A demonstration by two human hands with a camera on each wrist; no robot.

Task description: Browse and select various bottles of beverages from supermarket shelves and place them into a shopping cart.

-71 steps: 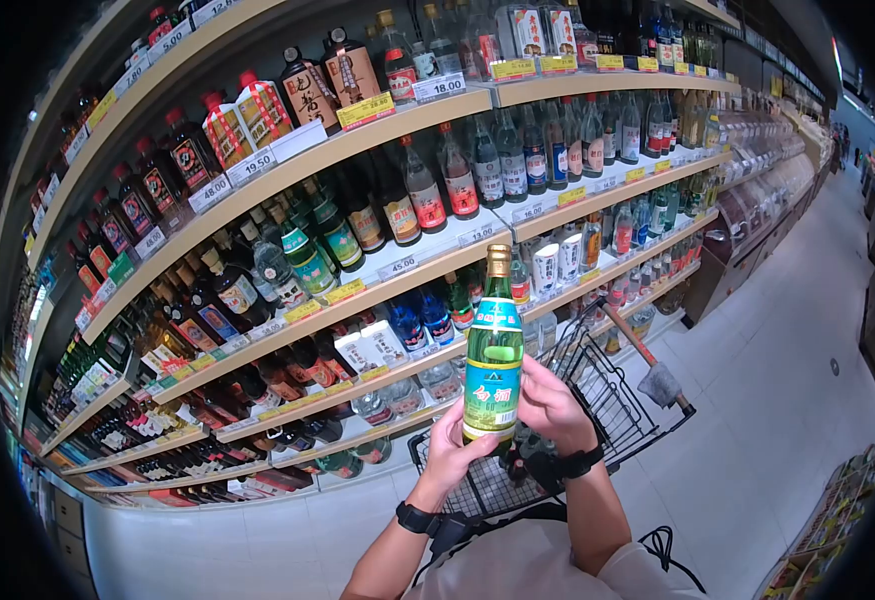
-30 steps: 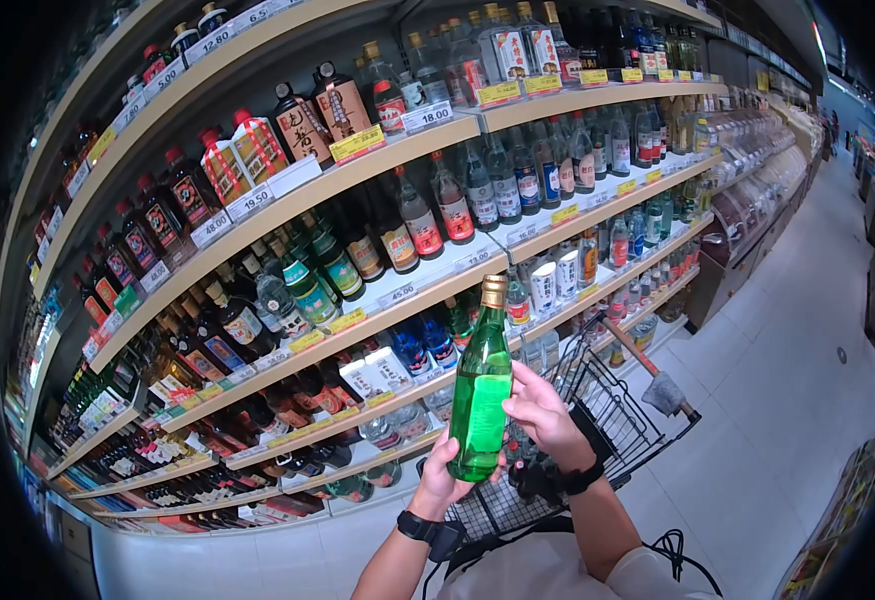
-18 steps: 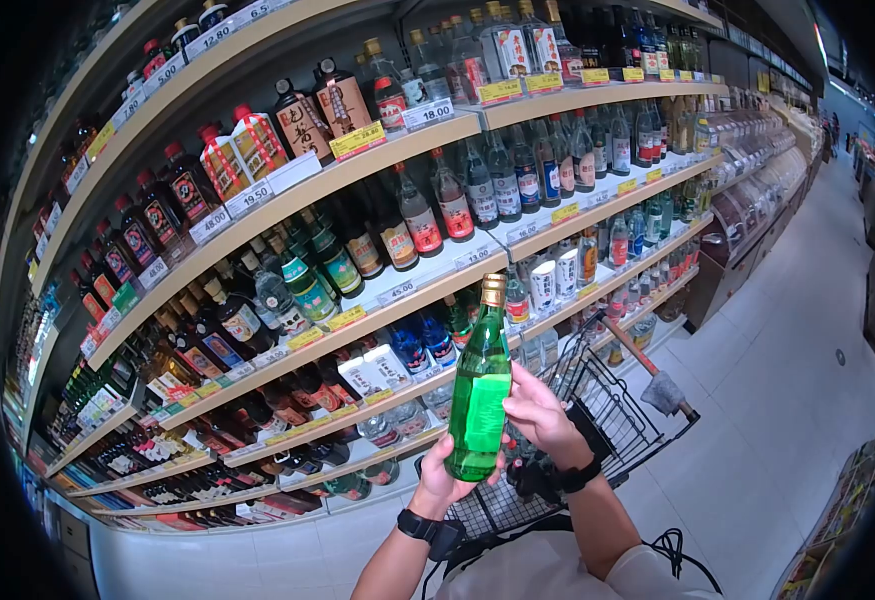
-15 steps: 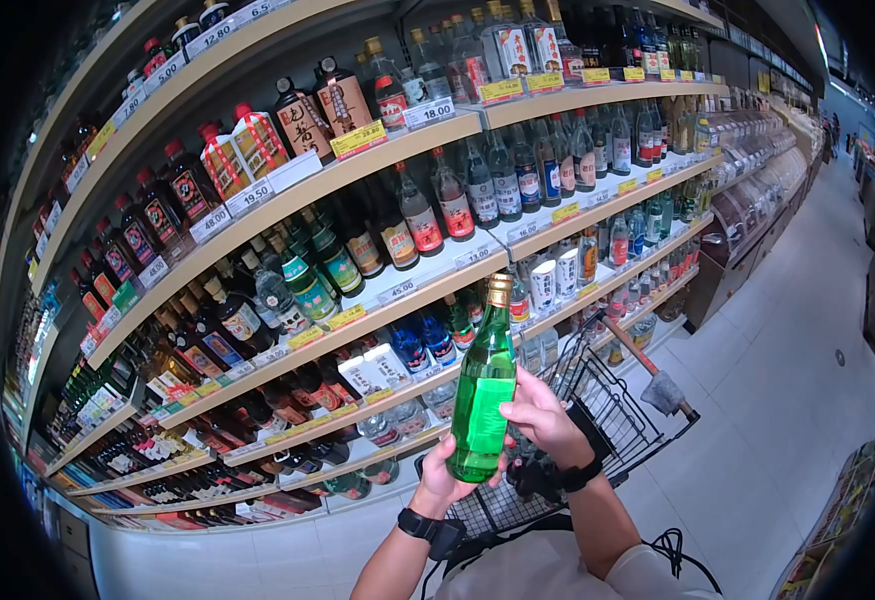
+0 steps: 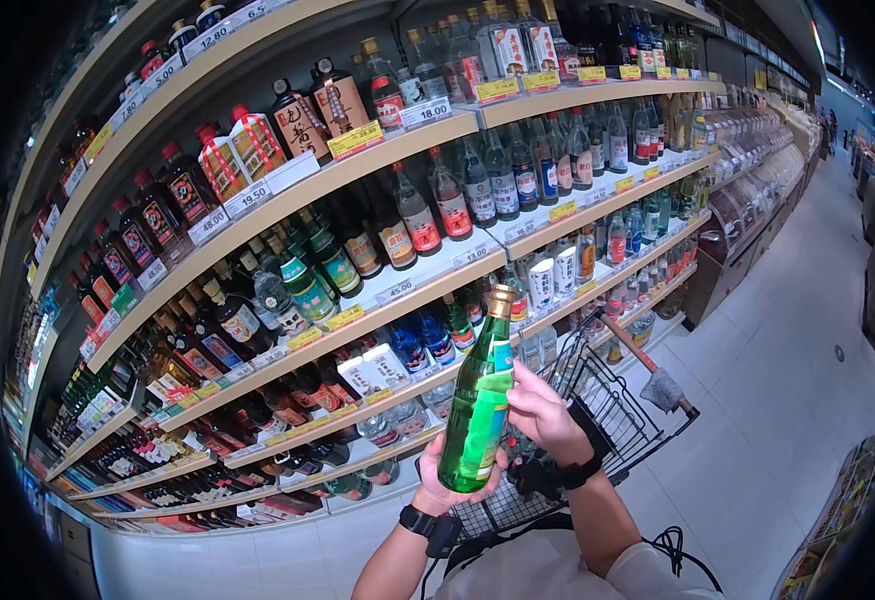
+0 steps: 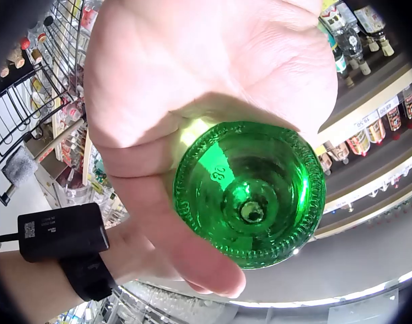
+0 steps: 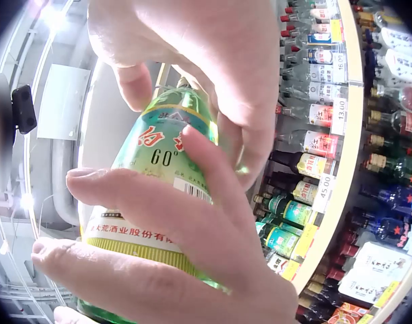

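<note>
Gripping the green bottle (image 5: 477, 415): left hand (image 5: 442, 475) round its bottom, right hand (image 5: 549, 418) higher up its side.
Bottle: lower middle of the frame, leaning, gold cap (image 5: 500, 300) up.
Cart (image 5: 607, 405): lower right.
Shelves (image 5: 457, 130): upper left.

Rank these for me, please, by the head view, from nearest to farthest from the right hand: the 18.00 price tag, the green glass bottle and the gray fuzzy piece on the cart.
1. Green glass bottle: against the right hand, on its left.
2. Gray fuzzy piece: to the right.
3. 18.00 price tag: upper left.
</note>
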